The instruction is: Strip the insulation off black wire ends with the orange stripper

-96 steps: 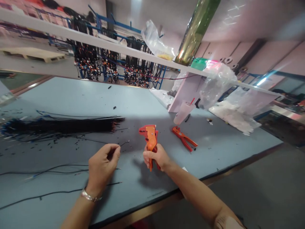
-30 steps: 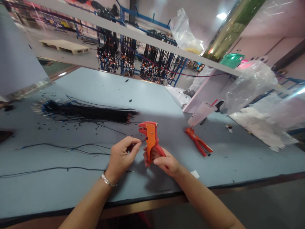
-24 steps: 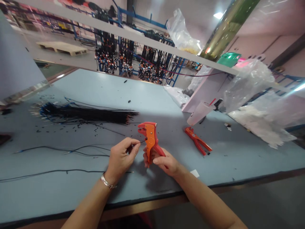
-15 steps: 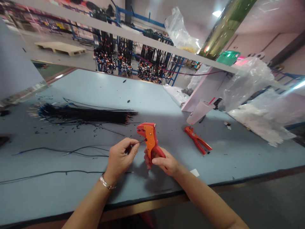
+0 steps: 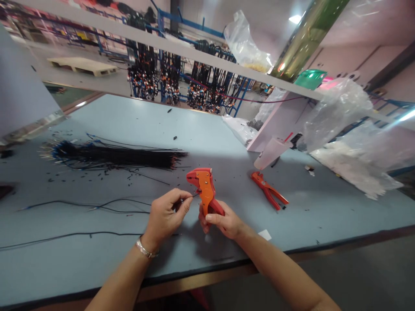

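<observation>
My left hand (image 5: 169, 212) pinches a thin black wire (image 5: 195, 195) between thumb and fingertips. The wire's tip reaches the inner side of an orange and red wire stripper (image 5: 205, 183), just below its jaws. Wrapped round the stripper's handles is my right hand (image 5: 223, 220), which keeps the tool upright with its head pointing left. Trailing leftward on the table from beneath my left hand are black wires (image 5: 113, 201) with blue ends. Nearer to me, another black wire (image 5: 81, 233) lies on the tabletop.
A thick bundle of black wires (image 5: 126, 155) lies at the left, among scattered black scraps. To the right rest red-orange cutting pliers (image 5: 269, 191), a white cup (image 5: 271, 153) and clear plastic bags (image 5: 356, 160). A shelf bar (image 5: 194, 49) crosses above the table's back.
The stripper's handles have come closer together in my right hand, and its head has shifted slightly. My left hand has moved a little to the right with the wire.
</observation>
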A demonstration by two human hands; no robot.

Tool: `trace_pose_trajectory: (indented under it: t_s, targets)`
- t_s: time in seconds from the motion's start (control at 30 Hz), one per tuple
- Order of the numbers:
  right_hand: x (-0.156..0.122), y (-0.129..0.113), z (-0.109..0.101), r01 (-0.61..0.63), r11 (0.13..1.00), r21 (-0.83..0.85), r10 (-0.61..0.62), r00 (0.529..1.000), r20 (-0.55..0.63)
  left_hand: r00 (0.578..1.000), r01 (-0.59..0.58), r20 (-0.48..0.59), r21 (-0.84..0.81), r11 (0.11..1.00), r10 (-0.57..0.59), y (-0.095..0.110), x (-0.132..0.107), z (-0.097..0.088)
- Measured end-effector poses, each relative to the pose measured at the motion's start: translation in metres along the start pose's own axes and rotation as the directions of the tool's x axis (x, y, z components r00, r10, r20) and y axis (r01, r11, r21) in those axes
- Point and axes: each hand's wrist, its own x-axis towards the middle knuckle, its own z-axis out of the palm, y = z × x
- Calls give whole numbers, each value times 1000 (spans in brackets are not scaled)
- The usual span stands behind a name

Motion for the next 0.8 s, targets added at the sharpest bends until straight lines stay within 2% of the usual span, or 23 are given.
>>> trace_pose_trajectory:
  t_s: [0.37, 0.63, 0.8]
  targets:
    - [0, 0, 1, -5, 998, -70, 0, 998, -64, 999, 10, -37, 16, 1000, -9, 0, 2, 0]
    - [2, 7, -1, -22, 999, -41, 15, 988, -156, 999, 34, -26, 49, 998, -33, -2, 1, 1]
    - [2, 4, -1, -36, 998, -59, 28, 992, -125, 997, 60, -50, 69, 996, -56, -8, 1, 2]
